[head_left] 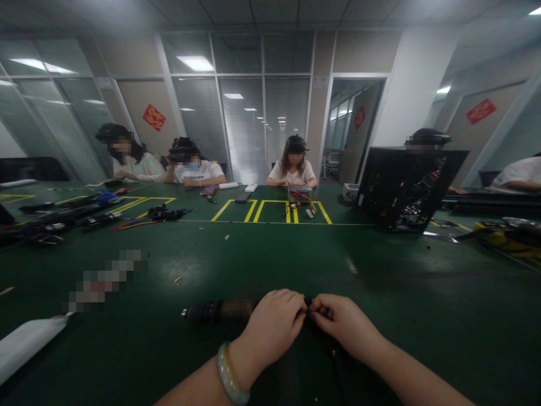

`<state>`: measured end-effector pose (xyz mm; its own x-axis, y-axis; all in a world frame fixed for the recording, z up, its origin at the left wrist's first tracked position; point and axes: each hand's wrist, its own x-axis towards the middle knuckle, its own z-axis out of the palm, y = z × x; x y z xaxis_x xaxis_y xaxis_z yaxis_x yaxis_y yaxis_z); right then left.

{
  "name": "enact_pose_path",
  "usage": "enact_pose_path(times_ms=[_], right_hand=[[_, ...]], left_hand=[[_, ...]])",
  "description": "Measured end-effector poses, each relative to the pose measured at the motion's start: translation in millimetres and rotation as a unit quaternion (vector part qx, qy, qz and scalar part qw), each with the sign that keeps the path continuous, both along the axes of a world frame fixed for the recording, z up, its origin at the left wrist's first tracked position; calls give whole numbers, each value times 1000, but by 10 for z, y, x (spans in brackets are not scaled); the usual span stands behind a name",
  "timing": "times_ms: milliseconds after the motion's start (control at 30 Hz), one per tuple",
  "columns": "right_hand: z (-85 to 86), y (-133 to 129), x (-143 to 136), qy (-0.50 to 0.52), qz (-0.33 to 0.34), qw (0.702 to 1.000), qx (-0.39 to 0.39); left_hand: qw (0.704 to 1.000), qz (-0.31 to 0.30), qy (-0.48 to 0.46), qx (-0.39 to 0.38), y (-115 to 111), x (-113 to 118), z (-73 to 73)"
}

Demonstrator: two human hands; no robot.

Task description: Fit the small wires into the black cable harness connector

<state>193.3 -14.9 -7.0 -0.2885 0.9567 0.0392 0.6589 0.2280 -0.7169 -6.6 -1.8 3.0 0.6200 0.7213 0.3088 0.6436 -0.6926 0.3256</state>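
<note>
A dark cylindrical tool [236,309], which looks like an electric screwdriver, lies across the green table with its metal tip pointing left. My left hand [276,318] is closed over the tool's right part, and its fingers hide that stretch. Close beside those fingertips, my right hand [338,321] pinches at the tool's right end. Whatever sits between its thumb and fingers is too small and dark to make out. A thin dark cord or rod [335,361] lies below my right hand. A pale bangle [230,372] is on my left wrist.
Green table [270,254] spreads ahead. A black computer case [406,189] stands at the right; bundled cables [156,214] lie at the left. A white strip-like item [31,341] is at the near left. Several people wearing headgear sit opposite, one behind a wired metal box [299,195].
</note>
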Motion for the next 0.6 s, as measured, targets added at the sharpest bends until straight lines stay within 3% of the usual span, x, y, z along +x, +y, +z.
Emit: enact_pose_path(times_ms=[600], right_hand=[[27,-5,7,-4,0,1000,-1]], left_hand=[[999,26,-23,-23,24,0,-47]])
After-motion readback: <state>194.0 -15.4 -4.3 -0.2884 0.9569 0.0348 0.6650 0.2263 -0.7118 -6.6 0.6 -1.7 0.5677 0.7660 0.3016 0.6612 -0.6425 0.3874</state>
